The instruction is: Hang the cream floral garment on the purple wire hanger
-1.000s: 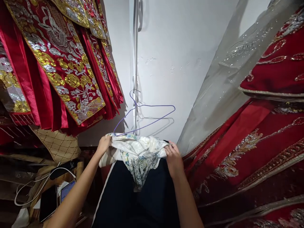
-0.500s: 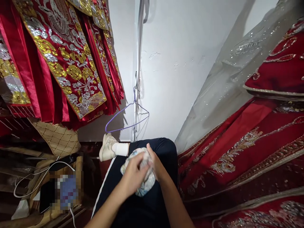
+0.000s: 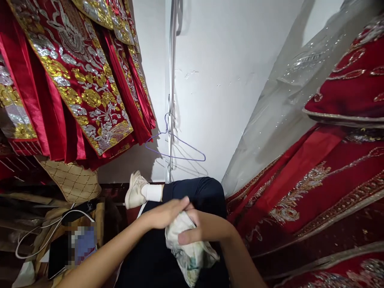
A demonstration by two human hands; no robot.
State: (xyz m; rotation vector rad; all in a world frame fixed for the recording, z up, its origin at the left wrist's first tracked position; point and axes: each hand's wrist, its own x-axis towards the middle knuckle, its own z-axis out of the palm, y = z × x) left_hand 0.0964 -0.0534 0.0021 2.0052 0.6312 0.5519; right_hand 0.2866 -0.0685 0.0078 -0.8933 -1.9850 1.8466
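A crumpled, soft white fabric bundle with blue-green printed patches (image 3: 189, 256) is over my lap; its exact kind cannot be made out. My right hand (image 3: 202, 228) is wrapped over its upper right side, thumb lying across the front. From the left, my left hand (image 3: 169, 214) grips the top edge, its fingertips meeting the right hand and partly hidden there. The lower end of the fabric hangs loose over my dark trousers (image 3: 144, 256).
A purple wire hanger (image 3: 180, 158) hangs on a metal wall rail (image 3: 171, 80). Red embroidered garments (image 3: 99, 100) hang at left, more red beaded garments (image 3: 300, 192) and a sparkly white gown (image 3: 270, 116) at right. A wooden stool with a white cable (image 3: 54, 228) stands lower left.
Both hands have shifted their grip; the left now comes in at the top from the left, the right lies over the front. The bundle has loosened and hangs lower. The hanger has swung round.
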